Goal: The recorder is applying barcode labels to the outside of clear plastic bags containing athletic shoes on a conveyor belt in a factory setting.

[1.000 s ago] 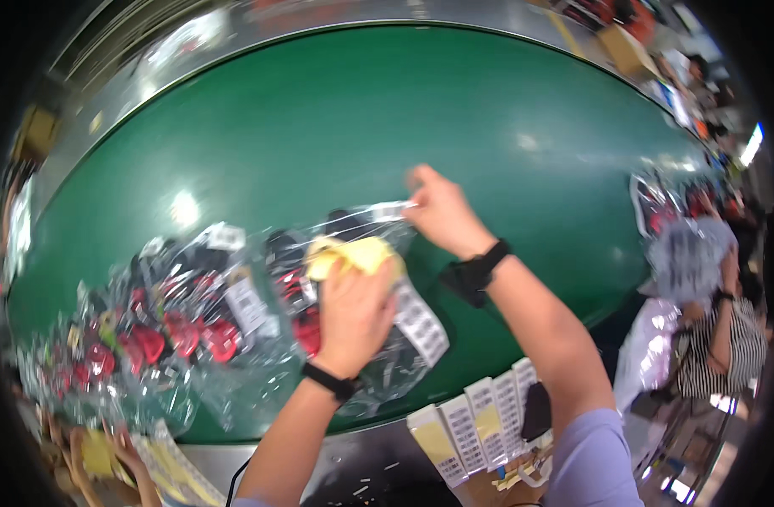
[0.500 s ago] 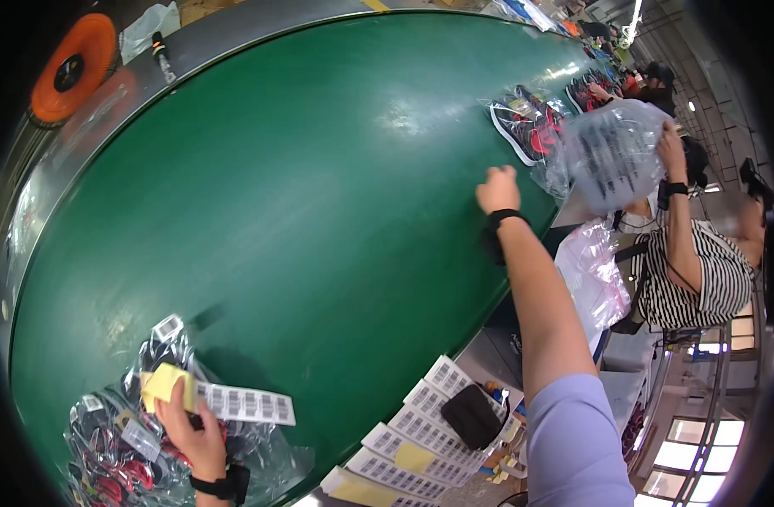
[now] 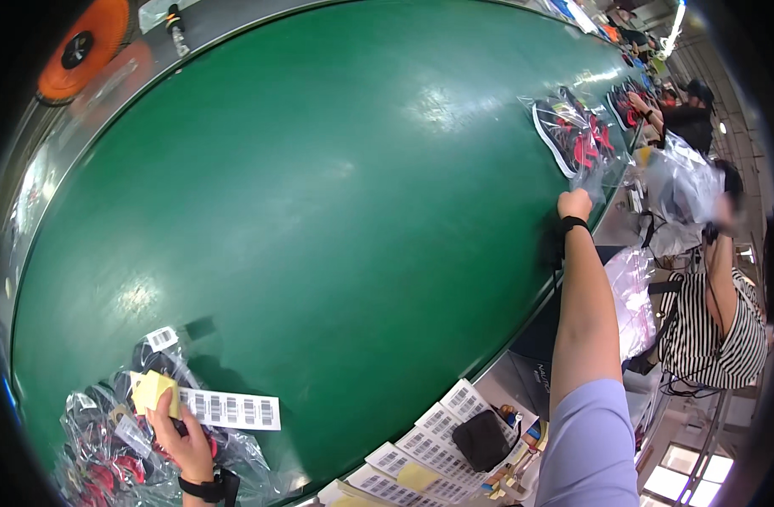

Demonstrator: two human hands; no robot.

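Black-and-red shoes (image 3: 583,139) in a clear plastic bag (image 3: 591,181) lie at the frame's upper right, the right hand (image 3: 575,204) curled at the bag's lower end; whether its fingers pinch it, I cannot tell. Lower left, the left hand (image 3: 187,449) pinches yellow paper (image 3: 154,392) in its fingers, beside a white strip of black-printed barcode labels (image 3: 233,410).

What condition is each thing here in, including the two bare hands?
Left hand, closed on yellow paper
Yellow paper, bent, held
Label strip, stretched out beside the left hand
Right hand, closed at the near end of a clear bag; grip unclear
Far shoes, bagged
Near shoes, bagged, bunched together
Label sheets, overlapping
Black pouch, lying on label sheets
Orange fan, running or stopped unclear
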